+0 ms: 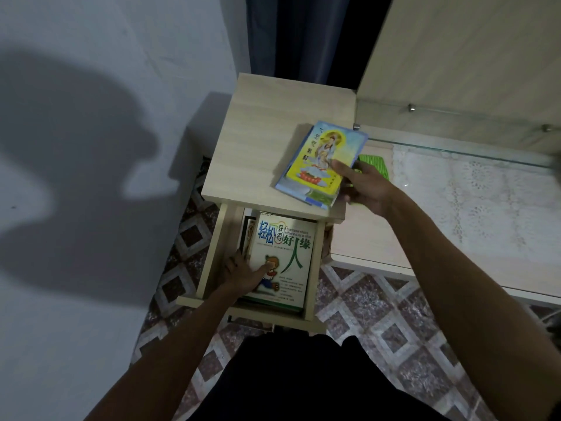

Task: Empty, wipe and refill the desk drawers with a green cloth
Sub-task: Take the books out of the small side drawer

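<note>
Gripping a small stack of thin booklets [318,165] at its lower right corner, the right hand [364,189] has its thumb on the yellow and blue cover and its fingers curled underneath, with the stack lying on the tabletop [258,141] of the narrow wooden drawer unit toward 1 o'clock of the view's centre. Just beyond that hand, at 2 o'clock from it, the green cloth [375,165] lies partly hidden behind the booklets and the knuckles, on the lower surface beside the unit; whether the fingers touch it cannot be told. At 6 o'clock from the booklets, the top drawer [212,259] stands pulled out and holds a white book with green and blue characters [283,256] lying face up on other books. The left hand [243,275] reaches into the drawer at the book's 8 o'clock corner, thumb pressed on the cover and fingers tucked down along its left edge, pinching it. At 3 o'clock, a glass sheet [485,153] covers a white lace mat [473,189]. A patterned tile floor [379,314] shows below.
</note>
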